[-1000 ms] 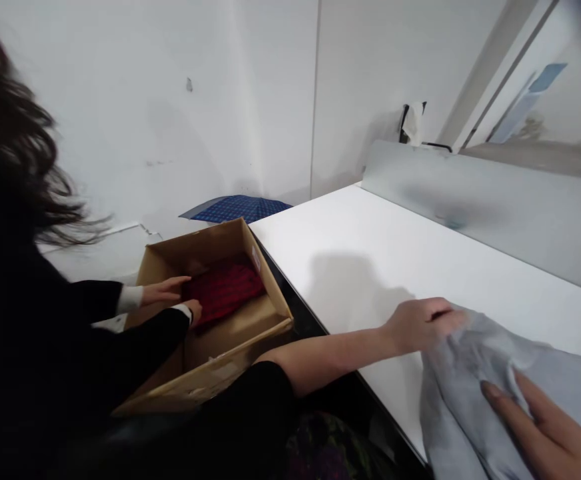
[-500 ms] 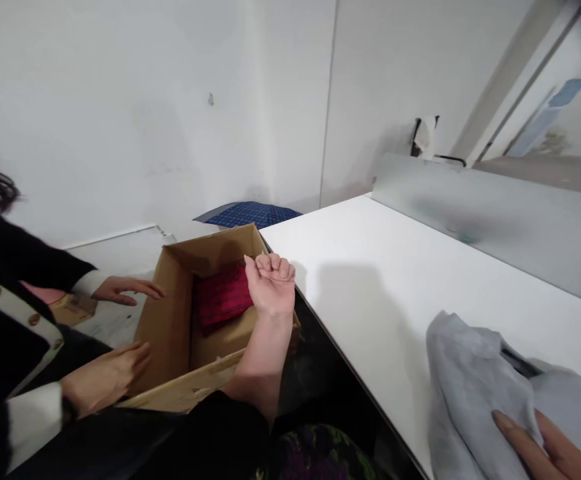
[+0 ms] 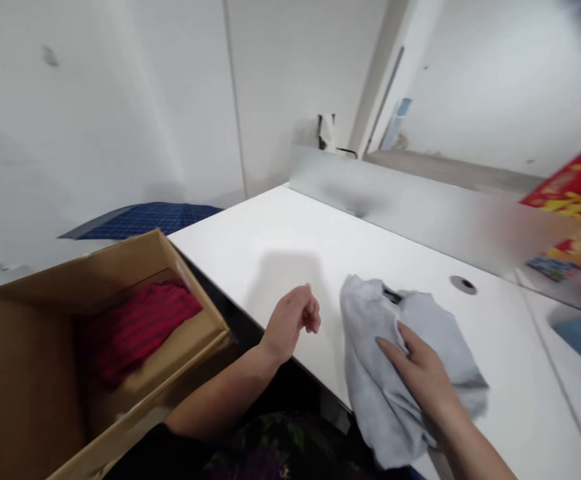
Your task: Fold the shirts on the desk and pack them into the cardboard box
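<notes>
Head view: an open cardboard box (image 3: 30, 373) beside the table (image 3: 210, 243) holds a red checked garment (image 3: 145, 327). The right hand (image 3: 423, 373) pinches a grey garment (image 3: 370, 380) on the table, reaching its near edge; the left hand (image 3: 290, 320), grip curled narrow, hovers by that edge, open surface stretching toward a frosted panel (image 3: 420, 223).

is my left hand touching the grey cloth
Apart: the head view shows a strip of bare white tabletop between the curled fingers of your left hand and the near edge of the grey cloth.
</notes>
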The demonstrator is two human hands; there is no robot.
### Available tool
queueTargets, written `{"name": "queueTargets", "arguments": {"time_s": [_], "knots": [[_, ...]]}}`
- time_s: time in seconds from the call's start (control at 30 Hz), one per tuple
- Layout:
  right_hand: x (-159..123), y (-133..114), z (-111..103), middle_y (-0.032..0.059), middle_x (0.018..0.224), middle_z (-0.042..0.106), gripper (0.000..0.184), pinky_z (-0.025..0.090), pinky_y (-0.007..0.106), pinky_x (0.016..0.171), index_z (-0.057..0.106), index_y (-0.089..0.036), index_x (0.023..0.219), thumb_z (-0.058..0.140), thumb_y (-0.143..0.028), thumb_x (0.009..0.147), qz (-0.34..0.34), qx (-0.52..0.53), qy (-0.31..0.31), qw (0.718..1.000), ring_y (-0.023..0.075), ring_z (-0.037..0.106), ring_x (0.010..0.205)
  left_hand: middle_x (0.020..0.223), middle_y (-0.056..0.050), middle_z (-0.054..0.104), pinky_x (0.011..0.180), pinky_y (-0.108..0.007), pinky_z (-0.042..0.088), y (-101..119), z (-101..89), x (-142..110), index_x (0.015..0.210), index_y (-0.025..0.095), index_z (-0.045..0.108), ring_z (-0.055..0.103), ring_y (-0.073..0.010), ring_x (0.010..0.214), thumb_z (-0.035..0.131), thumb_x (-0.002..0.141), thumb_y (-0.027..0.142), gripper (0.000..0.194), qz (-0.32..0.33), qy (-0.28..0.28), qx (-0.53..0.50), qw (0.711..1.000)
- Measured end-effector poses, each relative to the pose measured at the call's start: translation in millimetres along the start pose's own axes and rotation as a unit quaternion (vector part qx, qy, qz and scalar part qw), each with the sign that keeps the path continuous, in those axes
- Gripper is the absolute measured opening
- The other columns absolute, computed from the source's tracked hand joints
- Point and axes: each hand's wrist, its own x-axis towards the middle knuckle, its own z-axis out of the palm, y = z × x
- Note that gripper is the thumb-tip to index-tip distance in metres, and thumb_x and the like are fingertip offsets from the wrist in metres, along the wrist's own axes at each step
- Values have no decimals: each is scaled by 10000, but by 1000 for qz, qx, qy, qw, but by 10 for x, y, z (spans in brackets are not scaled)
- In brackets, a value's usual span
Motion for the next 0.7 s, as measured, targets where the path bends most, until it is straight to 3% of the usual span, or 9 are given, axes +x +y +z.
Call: {"name": "queueTargets", "arguments": {"time_s": [0.07, 0.13, 0.23, 0.33, 0.43, 0.53, 0.63, 0.7], "knots": [[-25, -60, 78, 112, 1206, 687, 532, 494, 429, 978, 657, -175, 1214, 577, -511, 810, 2, 23, 8, 1000, 308, 628, 1126, 707, -8, 563, 586, -249, 421, -158, 73, -51, 728, 181, 527, 552, -121, 644, 524, 912, 551, 413, -28, -63, 119, 991], [-70, -165, 178, 121, 1235, 668, 546, 477, 444, 1001, 629, -170, 1262, 573, -499, 830, -46, 49, -5, 998, 306, 603, 1165, 803, -36, 614, 645, -268, 475, -294, 110, -95, 830, 179, 583, 595, -160, 767, 559, 875, 585, 409, -67, -101, 185, 975], [-173, -318, 268, 71, 1190, 688, 534, 493, 421, 973, 594, -227, 1304, 601, -490, 839, -132, 75, -71, 986, 274, 600, 1156, 977, -62, 647, 696, -293, 518, -416, 83, -140, 1032, 196, 603, 617, -196, 891, 580, 842, 621, 466, -132, -69, 181, 972], [-294, -290, 161, 30, 1134, 702, 469, 514, 397, 924, 607, -285, 1269, 613, -488, 846, -130, 74, -66, 986, 251, 611, 1116, 1089, -80, 647, 711, -312, 534, -439, -10, -152, 1170, 214, 564, 626, -212, 927, 636, 812, 601, 532, -170, -19, 160, 972], [-357, 8, -155, 81, 1150, 682, 428, 525, 397, 871, 622, -243, 1231, 530, -490, 893, -75, 51, 24, 996, 251, 629, 1053, 1150, -94, 640, 692, -315, 538, -435, -84, -134, 1201, 220, 549, 634, -222, 929, 709, 768, 560, 574, -193, -9, 145, 970], [-299, 441, -515, 132, 1142, 667, 525, 524, 416, 817, 602, -181, 1228, 511, -556, 871, 64, -50, 145, 986, 269, 649, 965, 1237, -103, 616, 678, -291, 520, -455, -109, -55, 1277, 246, 503, 638, -229, 969, 760, 727, 523, 667, -200, 41, 150, 967], [-148, 749, -704, 163, 1166, 655, 640, 510, 437, 826, 569, -157, 1246, 582, -628, 813, 170, -112, 130, 970, 307, 643, 987, 1204, -118, 635, 699, -289, 499, -508, -118, 132, 1306, 222, 488, 648, -231, 949, 805, 676, 483, 752, -177, 79, 206, 959], [-34, 816, -691, 159, 1157, 657, 595, 514, 411, 826, 588, -167, 1206, 641, -604, 805, 170, -74, 110, 976, 305, 635, 1007, 1105, -111, 671, 707, -298, 483, -573, -119, 308, 1230, 196, 561, 651, -243, 919, 833, 625, 440, 707, -141, 69, 282, 947]]}}
